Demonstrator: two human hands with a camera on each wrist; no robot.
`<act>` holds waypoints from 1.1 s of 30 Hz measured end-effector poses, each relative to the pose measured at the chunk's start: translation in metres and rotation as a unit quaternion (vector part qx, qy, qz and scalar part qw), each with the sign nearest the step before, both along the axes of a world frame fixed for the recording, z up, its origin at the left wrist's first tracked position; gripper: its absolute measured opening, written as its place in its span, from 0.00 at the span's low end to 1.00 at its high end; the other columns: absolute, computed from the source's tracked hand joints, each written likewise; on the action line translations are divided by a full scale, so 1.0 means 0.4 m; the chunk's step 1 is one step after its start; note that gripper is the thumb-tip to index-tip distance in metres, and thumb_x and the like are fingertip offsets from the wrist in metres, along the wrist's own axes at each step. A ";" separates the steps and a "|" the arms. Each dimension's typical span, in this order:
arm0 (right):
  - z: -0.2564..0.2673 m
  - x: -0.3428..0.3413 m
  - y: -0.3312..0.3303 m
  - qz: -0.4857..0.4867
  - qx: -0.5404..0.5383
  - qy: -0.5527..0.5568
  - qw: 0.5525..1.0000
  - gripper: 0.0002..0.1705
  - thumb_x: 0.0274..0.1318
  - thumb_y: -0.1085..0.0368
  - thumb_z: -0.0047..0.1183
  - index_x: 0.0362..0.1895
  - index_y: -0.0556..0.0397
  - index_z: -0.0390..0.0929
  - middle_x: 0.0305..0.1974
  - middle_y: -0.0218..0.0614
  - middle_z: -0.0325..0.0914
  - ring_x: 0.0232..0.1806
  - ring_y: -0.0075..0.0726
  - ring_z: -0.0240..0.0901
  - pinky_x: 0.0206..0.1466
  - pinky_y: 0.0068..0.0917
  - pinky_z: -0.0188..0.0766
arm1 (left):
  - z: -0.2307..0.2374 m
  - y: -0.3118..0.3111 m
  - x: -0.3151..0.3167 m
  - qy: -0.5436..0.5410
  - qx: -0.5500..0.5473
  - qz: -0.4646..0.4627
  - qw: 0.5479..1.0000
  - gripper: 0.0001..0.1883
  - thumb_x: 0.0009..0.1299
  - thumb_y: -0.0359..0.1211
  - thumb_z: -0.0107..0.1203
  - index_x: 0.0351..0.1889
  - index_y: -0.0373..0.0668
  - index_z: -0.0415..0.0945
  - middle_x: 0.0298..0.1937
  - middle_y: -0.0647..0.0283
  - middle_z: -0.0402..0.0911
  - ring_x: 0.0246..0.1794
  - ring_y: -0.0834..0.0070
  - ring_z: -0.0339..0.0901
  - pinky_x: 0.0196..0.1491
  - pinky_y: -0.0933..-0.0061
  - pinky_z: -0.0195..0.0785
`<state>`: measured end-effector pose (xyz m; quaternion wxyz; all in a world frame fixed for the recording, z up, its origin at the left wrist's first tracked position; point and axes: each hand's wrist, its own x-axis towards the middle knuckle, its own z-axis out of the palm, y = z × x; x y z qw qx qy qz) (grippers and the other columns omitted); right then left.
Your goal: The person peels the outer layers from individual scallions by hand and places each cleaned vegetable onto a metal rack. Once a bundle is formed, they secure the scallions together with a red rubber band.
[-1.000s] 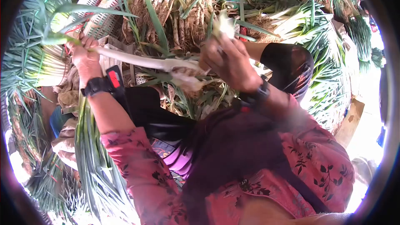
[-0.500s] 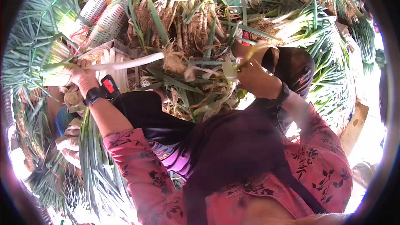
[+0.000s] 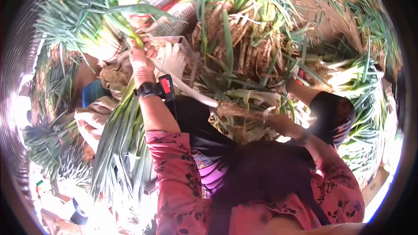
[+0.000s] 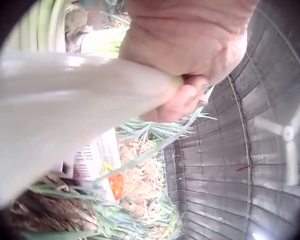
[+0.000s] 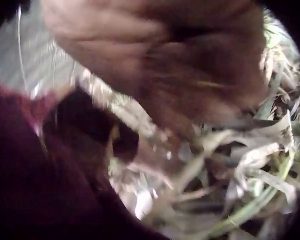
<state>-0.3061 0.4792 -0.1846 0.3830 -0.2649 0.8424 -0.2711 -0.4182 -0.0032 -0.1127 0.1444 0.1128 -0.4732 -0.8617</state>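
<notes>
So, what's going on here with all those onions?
A person is handling one long onion. The left hand grips it where green meets white, and its hairy roots point toward the right hand. Whether that hand touches them is too blurry to tell. Loose leaves lie below, with onion bundles around.

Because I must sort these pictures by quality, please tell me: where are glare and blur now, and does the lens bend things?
Head view: white glare lower left and along the right edge, right hand soft; round dark border, curved rim lines. Left wrist view: pale leek stalk washed out. Right wrist view: hand and leaves blurred.
</notes>
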 end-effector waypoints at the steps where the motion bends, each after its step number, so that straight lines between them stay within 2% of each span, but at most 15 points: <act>1: -0.094 -0.020 0.117 0.030 -0.064 -0.031 0.997 0.17 0.59 0.64 0.48 0.52 0.54 0.73 0.38 0.48 0.75 0.40 0.54 0.73 0.42 0.43 0.68 | 0.007 -0.015 0.008 0.009 0.009 0.007 1.000 0.27 0.73 0.59 0.39 0.33 0.45 0.70 0.18 0.74 0.58 0.12 0.83 0.51 0.17 0.80 0.48; 4: 0.032 -0.117 0.140 -0.089 -0.044 0.113 0.989 0.21 0.57 0.63 0.51 0.55 0.53 0.70 0.43 0.53 0.74 0.41 0.55 0.74 0.43 0.45 0.69 | 0.041 0.067 0.042 -0.023 0.045 0.024 0.998 0.27 0.73 0.56 0.40 0.36 0.40 0.71 0.19 0.74 0.57 0.13 0.84 0.49 0.18 0.81 0.46; 6: 0.068 -0.154 0.070 -0.078 -0.014 0.430 0.899 0.26 0.56 0.64 0.51 0.60 0.53 0.65 0.49 0.54 0.72 0.43 0.55 0.74 0.45 0.44 0.69 | 0.039 0.110 0.038 0.009 0.072 -0.058 0.996 0.25 0.74 0.54 0.41 0.41 0.38 0.72 0.21 0.72 0.61 0.14 0.84 0.53 0.18 0.81 0.49; 8: 0.094 -0.197 -0.047 -0.135 -0.051 0.298 0.943 0.26 0.62 0.62 0.48 0.62 0.56 0.61 0.54 0.49 0.71 0.46 0.49 0.75 0.48 0.40 0.71 | 0.045 0.195 0.022 -0.035 0.004 -0.016 0.999 0.22 0.75 0.50 0.44 0.45 0.37 0.73 0.22 0.71 0.64 0.16 0.83 0.58 0.20 0.80 0.53; 9: 0.101 -0.170 -0.112 -0.188 -0.378 0.062 0.904 0.24 0.64 0.60 0.46 0.60 0.57 0.62 0.53 0.46 0.72 0.47 0.44 0.75 0.49 0.37 0.72 | 0.033 0.238 0.011 -0.034 -0.006 -0.019 0.999 0.20 0.74 0.47 0.46 0.46 0.38 0.73 0.23 0.70 0.65 0.17 0.82 0.59 0.21 0.79 0.56; 11: 0.090 -0.137 -0.217 -0.168 -0.561 -0.197 0.786 0.22 0.68 0.57 0.42 0.58 0.58 0.63 0.50 0.40 0.73 0.47 0.36 0.74 0.48 0.32 0.74 | -0.035 0.315 -0.026 0.019 -0.021 -0.042 0.999 0.15 0.73 0.41 0.50 0.46 0.39 0.73 0.24 0.68 0.68 0.19 0.80 0.63 0.23 0.77 0.63; 12: 0.077 -0.125 -0.255 -0.121 -0.469 -0.212 0.849 0.22 0.69 0.55 0.41 0.58 0.58 0.64 0.49 0.37 0.73 0.46 0.32 0.74 0.47 0.31 0.75 | -0.040 0.376 -0.034 -0.046 -0.030 -0.014 0.998 0.11 0.71 0.39 0.52 0.43 0.41 0.72 0.28 0.65 0.72 0.20 0.79 0.66 0.24 0.77 0.65; 14: 0.061 -0.024 -0.291 -0.203 -0.407 -0.323 0.830 0.21 0.69 0.55 0.43 0.56 0.58 0.66 0.41 0.34 0.72 0.41 0.27 0.73 0.44 0.28 0.76 | -0.122 0.466 -0.021 0.024 -0.100 -0.068 0.992 0.10 0.69 0.32 0.55 0.44 0.41 0.67 0.33 0.59 0.76 0.23 0.76 0.70 0.27 0.75 0.70; 19: 0.171 0.055 -0.293 -0.275 -0.422 -0.379 0.776 0.18 0.69 0.58 0.40 0.54 0.59 0.65 0.30 0.31 0.71 0.28 0.26 0.72 0.35 0.28 0.76 | -0.098 0.542 -0.037 -0.193 -0.053 -0.164 0.966 0.10 0.68 0.26 0.52 0.45 0.31 0.67 0.31 0.54 0.78 0.21 0.73 0.74 0.23 0.73 0.72; 22: 0.222 -0.009 -0.332 -0.188 -0.402 -0.332 0.832 0.16 0.69 0.60 0.40 0.52 0.58 0.67 0.27 0.30 0.71 0.25 0.26 0.72 0.31 0.27 0.74 | -0.010 0.390 -0.007 0.067 0.023 -0.142 0.987 0.14 0.64 0.28 0.56 0.45 0.30 0.72 0.33 0.53 0.80 0.19 0.73 0.74 0.26 0.74 0.74; 23: 0.234 -0.052 -0.363 -0.091 -0.380 -0.151 0.908 0.15 0.69 0.60 0.40 0.50 0.57 0.69 0.26 0.31 0.71 0.24 0.26 0.72 0.30 0.28 0.72 | 0.012 0.323 -0.012 0.068 0.138 -0.115 0.981 0.15 0.66 0.29 0.55 0.47 0.30 0.72 0.34 0.53 0.80 0.21 0.72 0.74 0.27 0.74 0.74; 24: 0.248 -0.097 -0.396 0.011 -0.340 0.037 0.940 0.13 0.69 0.61 0.39 0.49 0.56 0.70 0.25 0.31 0.71 0.23 0.26 0.72 0.29 0.28 0.71 | 0.099 0.259 0.027 0.120 -0.001 -0.029 0.992 0.13 0.69 0.30 0.51 0.47 0.30 0.72 0.33 0.54 0.80 0.24 0.73 0.74 0.30 0.76 0.74; 26: 0.302 -0.186 -0.490 0.109 -0.327 0.078 0.936 0.13 0.68 0.60 0.41 0.45 0.55 0.72 0.25 0.33 0.72 0.24 0.29 0.72 0.28 0.31 0.69 | 0.203 0.083 0.120 0.142 -0.116 0.039 0.982 0.14 0.73 0.35 0.46 0.46 0.32 0.73 0.36 0.55 0.80 0.34 0.71 0.76 0.44 0.72 0.72; 30: 0.291 -0.370 -0.743 0.204 -0.390 0.430 0.788 0.09 0.63 0.61 0.46 0.41 0.50 0.73 0.25 0.34 0.70 0.25 0.34 0.69 0.32 0.34 0.69 | 0.349 -0.024 0.355 0.119 -0.143 0.302 0.935 0.22 0.76 0.39 0.40 0.57 0.27 0.64 0.52 0.45 0.74 0.56 0.60 0.72 0.67 0.60 0.57; 33: 0.255 -0.407 -0.919 0.257 -0.373 0.440 0.775 0.12 0.60 0.65 0.50 0.47 0.53 0.74 0.32 0.35 0.72 0.33 0.34 0.70 0.38 0.33 0.70 | 0.270 -0.044 0.534 0.018 -0.129 0.287 0.949 0.26 0.77 0.45 0.37 0.60 0.31 0.62 0.61 0.46 0.68 0.64 0.59 0.64 0.71 0.58 0.50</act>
